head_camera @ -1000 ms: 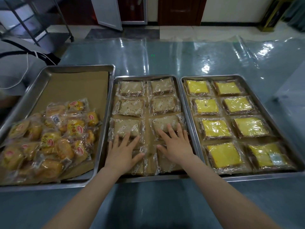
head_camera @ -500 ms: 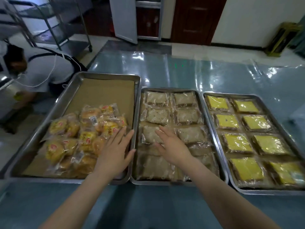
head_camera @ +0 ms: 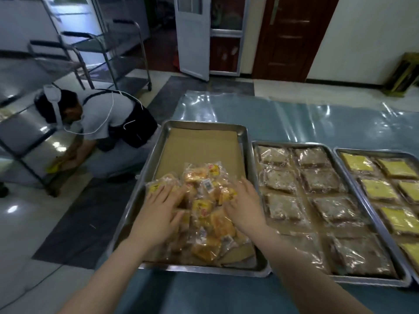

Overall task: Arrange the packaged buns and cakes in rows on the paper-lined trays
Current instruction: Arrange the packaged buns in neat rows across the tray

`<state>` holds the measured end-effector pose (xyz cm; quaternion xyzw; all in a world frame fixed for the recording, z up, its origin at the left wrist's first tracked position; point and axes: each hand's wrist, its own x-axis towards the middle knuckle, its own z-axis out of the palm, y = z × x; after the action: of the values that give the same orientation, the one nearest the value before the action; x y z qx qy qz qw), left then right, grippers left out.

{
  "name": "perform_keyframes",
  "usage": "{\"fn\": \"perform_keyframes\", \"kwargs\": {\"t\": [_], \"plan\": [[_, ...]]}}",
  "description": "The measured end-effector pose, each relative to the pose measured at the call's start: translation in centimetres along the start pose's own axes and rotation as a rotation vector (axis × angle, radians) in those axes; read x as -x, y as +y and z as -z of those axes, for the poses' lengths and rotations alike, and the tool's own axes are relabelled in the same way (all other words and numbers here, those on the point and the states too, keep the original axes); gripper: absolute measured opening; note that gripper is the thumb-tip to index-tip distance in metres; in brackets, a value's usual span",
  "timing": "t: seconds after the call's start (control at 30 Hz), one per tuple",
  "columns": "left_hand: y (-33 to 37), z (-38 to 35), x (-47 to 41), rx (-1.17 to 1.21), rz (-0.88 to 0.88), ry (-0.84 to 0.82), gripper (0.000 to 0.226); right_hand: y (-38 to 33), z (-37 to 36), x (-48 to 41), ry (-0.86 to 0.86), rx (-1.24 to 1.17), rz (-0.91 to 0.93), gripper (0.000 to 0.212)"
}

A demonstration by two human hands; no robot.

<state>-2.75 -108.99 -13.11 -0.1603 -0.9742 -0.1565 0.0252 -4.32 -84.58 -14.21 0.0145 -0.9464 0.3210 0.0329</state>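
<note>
Three metal trays stand side by side on the table. The left tray (head_camera: 205,126) is lined with brown paper and holds a loose heap of packaged golden buns (head_camera: 204,207) at its near end. My left hand (head_camera: 161,211) rests flat on the heap's left side, fingers spread. On the heap's right side lies my right hand (head_camera: 243,208), fingers also apart, gripping nothing that I can see. The middle tray (head_camera: 292,145) carries brown packaged cakes (head_camera: 322,180) in two columns. Packaged yellow cakes (head_camera: 378,190) sit in rows on the right tray (head_camera: 362,151).
A person (head_camera: 106,123) crouches on the floor left of the table beside a metal rack (head_camera: 29,141). A wheeled metal trolley (head_camera: 108,48) stands behind. The table is covered with shiny blue plastic sheet (head_camera: 294,116). Doors (head_camera: 195,35) lie at the back.
Both my hands have left the middle tray of brown cakes and moved left onto the bun heap. The view has swung left and up, bringing the crouching person into sight.
</note>
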Motion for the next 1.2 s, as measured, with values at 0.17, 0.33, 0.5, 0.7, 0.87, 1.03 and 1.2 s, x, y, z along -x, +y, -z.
{"fn": "perform_keyframes", "kwargs": {"t": [0.17,0.33,0.5,0.7,0.87,1.03,1.2], "plan": [[-3.2,-0.2,-0.4,0.029,0.016,-0.037,0.063,0.0,-1.3,-1.3,-0.001,-0.206,-0.371,0.071],[-4.5,-0.3,-2.3,0.107,0.058,-0.047,0.064,0.0,-2.2,-3.6,-0.003,-0.091,-0.5,0.065],[-5.3,0.0,-4.5,0.169,0.064,-0.047,0.06,-1.0,-2.4,-5.5,0.021,-0.079,-0.429,0.032],[-5.7,-0.9,-8.1,0.222,0.069,-0.07,0.058,-2.7,-0.9,-8.7,0.295,-0.202,-0.237,0.039],[-5.1,-1.0,-10.8,0.313,0.057,-0.066,0.057,-3.2,-0.6,-11.3,0.239,-0.452,-0.342,0.048],[-3.8,-0.3,-13.5,0.658,0.148,-0.065,0.053,-4.0,-2.2,-13.4,0.144,-0.529,-0.304,0.036],[-3.8,-0.8,-16.3,0.847,0.263,-0.043,0.016,-4.8,-3.4,-15.3,0.058,-0.639,-0.324,0.056]]}}
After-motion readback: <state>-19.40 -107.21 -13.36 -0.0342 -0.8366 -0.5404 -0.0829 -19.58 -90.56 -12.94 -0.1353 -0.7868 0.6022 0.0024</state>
